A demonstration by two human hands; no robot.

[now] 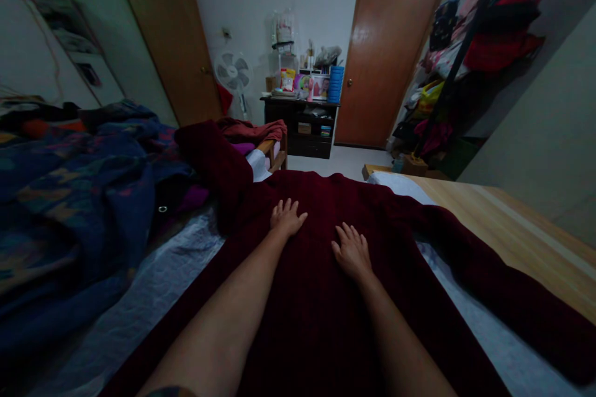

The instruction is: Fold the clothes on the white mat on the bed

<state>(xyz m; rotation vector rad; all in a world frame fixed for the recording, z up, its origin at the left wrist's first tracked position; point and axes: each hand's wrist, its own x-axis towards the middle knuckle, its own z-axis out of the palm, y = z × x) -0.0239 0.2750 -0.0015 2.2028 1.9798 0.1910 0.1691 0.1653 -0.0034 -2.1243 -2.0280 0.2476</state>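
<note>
A dark red long-sleeved coat (316,298) lies spread out in front of me on a light patterned bed sheet (186,260). Its right-hand sleeve stretches out toward the lower right, while the left-hand sleeve is bent up and leftward over other cloth. My left hand (287,218) rests flat on the upper part of the coat, fingers spread. A little lower and to the right, my right hand (352,249) also lies on the fabric with its fingers apart. Neither hand grips the cloth.
Blue patterned bedding (79,198) is heaped at the left. A wooden board (512,217) runs along the right. Beyond the bed stand a white fan (233,71), a dark cabinet (298,136) with goods on it and a wooden door (372,56). Clothes and bags (493,43) hang at the right.
</note>
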